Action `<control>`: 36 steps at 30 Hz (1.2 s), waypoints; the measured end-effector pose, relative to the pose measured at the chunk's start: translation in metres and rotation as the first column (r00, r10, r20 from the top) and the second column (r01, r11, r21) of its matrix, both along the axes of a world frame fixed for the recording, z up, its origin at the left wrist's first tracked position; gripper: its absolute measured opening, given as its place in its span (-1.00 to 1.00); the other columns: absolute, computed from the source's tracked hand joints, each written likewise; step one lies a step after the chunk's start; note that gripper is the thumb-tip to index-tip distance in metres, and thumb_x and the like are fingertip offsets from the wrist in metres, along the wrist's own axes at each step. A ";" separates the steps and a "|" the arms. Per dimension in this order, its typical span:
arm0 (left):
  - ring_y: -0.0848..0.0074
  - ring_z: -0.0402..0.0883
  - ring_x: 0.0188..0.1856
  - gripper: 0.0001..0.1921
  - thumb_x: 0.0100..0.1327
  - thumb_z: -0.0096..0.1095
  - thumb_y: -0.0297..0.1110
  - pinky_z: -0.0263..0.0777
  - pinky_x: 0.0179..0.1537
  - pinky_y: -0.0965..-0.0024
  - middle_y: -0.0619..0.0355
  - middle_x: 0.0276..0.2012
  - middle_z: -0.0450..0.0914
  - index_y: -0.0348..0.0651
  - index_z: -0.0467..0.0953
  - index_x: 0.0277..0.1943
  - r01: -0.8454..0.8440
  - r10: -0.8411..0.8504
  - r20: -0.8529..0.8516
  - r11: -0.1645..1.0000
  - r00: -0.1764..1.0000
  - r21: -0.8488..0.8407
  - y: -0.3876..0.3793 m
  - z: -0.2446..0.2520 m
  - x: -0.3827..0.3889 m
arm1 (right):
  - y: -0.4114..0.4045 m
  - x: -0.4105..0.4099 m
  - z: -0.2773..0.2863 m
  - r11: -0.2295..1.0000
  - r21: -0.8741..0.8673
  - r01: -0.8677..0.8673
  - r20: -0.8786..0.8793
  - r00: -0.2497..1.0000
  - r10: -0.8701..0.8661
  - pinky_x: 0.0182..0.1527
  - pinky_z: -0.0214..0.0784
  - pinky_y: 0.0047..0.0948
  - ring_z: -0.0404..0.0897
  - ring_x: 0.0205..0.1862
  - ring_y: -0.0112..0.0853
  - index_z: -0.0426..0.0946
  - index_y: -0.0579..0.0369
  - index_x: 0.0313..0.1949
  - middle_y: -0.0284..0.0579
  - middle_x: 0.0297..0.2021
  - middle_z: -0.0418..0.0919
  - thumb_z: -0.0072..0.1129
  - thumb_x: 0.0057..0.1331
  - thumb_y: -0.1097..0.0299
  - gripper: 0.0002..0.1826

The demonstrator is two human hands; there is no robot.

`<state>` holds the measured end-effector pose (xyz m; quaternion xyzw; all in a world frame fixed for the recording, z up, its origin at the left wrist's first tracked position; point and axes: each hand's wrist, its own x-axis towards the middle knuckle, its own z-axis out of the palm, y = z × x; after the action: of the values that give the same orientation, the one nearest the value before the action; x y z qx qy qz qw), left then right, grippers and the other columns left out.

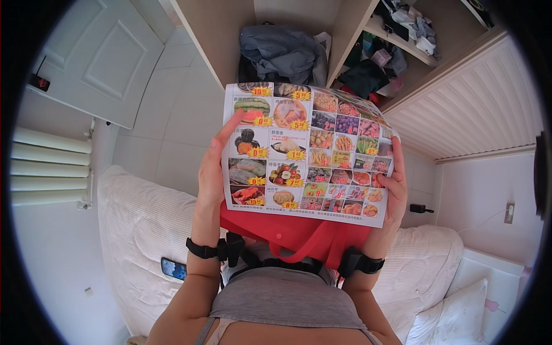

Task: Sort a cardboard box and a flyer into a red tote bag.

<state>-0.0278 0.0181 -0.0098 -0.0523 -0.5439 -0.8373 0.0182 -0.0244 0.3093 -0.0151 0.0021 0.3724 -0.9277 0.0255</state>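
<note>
A printed grocery flyer [289,172] is held up in front of me, bearing rows of food pictures and prices. My left hand [212,166] grips its left edge, with one finger lying over the front near a watermelon picture. On the opposite edge, my right hand [394,189] holds the sheet with its fingers partly over the printed side. The right part of the paper bows backward at the top. Beneath the flyer lies a red bag [280,235] with strap handles across my lap; its upper part is hidden by the paper.
I sit on a bed with a pale ribbed cover [142,224]. A smartphone [174,268] lies on it at left. Ahead stands an open wardrobe [297,10] holding grey fabric [280,51]. A radiator [51,166] and white door [108,56] are at left; a black adapter [417,208] is at right.
</note>
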 end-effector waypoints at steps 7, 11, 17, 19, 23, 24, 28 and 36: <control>0.38 0.32 0.18 -0.34 0.37 -0.33 0.06 0.23 0.15 0.39 -0.09 0.20 0.26 -0.39 0.11 0.27 -0.020 0.019 0.020 1.000 1.000 0.008 -0.002 -0.004 0.000 | 0.001 0.000 -0.001 1.000 -0.025 0.012 -0.007 1.000 -0.013 0.16 0.23 -0.35 0.33 0.16 -0.26 0.02 0.20 0.29 0.07 0.22 0.17 -0.21 -0.06 0.82 -0.18; 0.39 0.33 0.17 -0.35 0.37 -0.34 0.05 0.23 0.15 0.40 -0.09 0.19 0.27 -0.40 0.12 0.26 -0.021 0.021 0.010 1.000 1.000 0.008 -0.003 -0.005 -0.001 | 0.001 0.000 -0.001 0.999 -0.036 0.013 -0.006 1.000 -0.014 0.16 0.24 -0.34 0.34 0.16 -0.25 0.02 0.20 0.29 0.07 0.21 0.18 -0.22 -0.06 0.81 -0.19; 0.41 0.32 0.18 -0.39 0.39 -0.38 0.02 0.21 0.16 0.41 -0.05 0.21 0.25 -0.34 0.13 0.27 -0.083 0.083 0.008 0.996 0.996 -0.015 -0.001 -0.007 -0.002 | 0.002 0.002 -0.001 0.999 -0.041 0.029 -0.008 1.000 -0.030 0.16 0.24 -0.34 0.36 0.15 -0.25 0.02 0.20 0.29 0.07 0.20 0.20 -0.23 -0.06 0.82 -0.19; 0.42 0.30 0.19 -0.42 0.39 -0.39 -0.01 0.17 0.18 0.41 -0.04 0.21 0.25 -0.31 0.13 0.27 -0.091 0.091 -0.003 0.994 0.996 -0.064 -0.005 -0.012 -0.002 | 0.002 0.002 -0.002 0.999 -0.036 0.032 -0.010 0.999 -0.032 0.16 0.24 -0.34 0.36 0.15 -0.26 0.02 0.20 0.29 0.07 0.20 0.20 -0.23 -0.06 0.82 -0.19; 0.41 0.28 0.20 -0.42 0.39 -0.39 -0.02 0.14 0.20 0.41 -0.05 0.21 0.25 -0.31 0.13 0.28 -0.085 0.084 -0.017 0.995 0.996 -0.050 -0.005 -0.013 -0.002 | 0.004 0.003 -0.003 0.999 -0.029 0.041 -0.022 0.999 -0.041 0.15 0.25 -0.35 0.35 0.15 -0.26 0.03 0.19 0.29 0.07 0.21 0.19 -0.24 -0.06 0.82 -0.19; 0.40 0.29 0.20 -0.42 0.39 -0.39 -0.02 0.14 0.20 0.40 -0.05 0.21 0.25 -0.31 0.13 0.28 -0.086 0.085 -0.017 0.995 0.996 -0.054 -0.006 -0.013 -0.002 | 0.003 0.003 -0.003 0.999 -0.029 0.041 -0.021 0.999 -0.042 0.15 0.25 -0.35 0.35 0.15 -0.26 0.03 0.19 0.29 0.07 0.21 0.19 -0.24 -0.06 0.82 -0.19; 0.39 0.29 0.20 -0.42 0.39 -0.39 -0.01 0.14 0.20 0.39 -0.05 0.21 0.25 -0.31 0.13 0.27 -0.073 0.073 -0.018 0.996 0.997 -0.045 -0.005 -0.011 -0.001 | 0.003 0.004 -0.002 0.998 -0.038 0.045 -0.004 0.999 -0.045 0.16 0.24 -0.35 0.34 0.16 -0.26 0.04 0.19 0.28 0.06 0.21 0.18 -0.23 -0.07 0.82 -0.19; 0.37 0.28 0.21 -0.41 0.39 -0.39 0.01 0.15 0.20 0.38 -0.07 0.21 0.24 -0.31 0.13 0.27 -0.082 0.082 -0.003 0.996 0.997 -0.036 -0.005 -0.011 -0.001 | 0.005 0.004 -0.006 0.998 -0.043 0.044 -0.019 0.999 -0.045 0.17 0.23 -0.35 0.32 0.18 -0.26 0.06 0.18 0.28 0.05 0.21 0.19 -0.22 -0.08 0.81 -0.19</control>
<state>-0.0285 0.0132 -0.0207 -0.0309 -0.5605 -0.8260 0.0517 -0.0206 0.3144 -0.0210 0.0004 0.3527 -0.9357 0.0011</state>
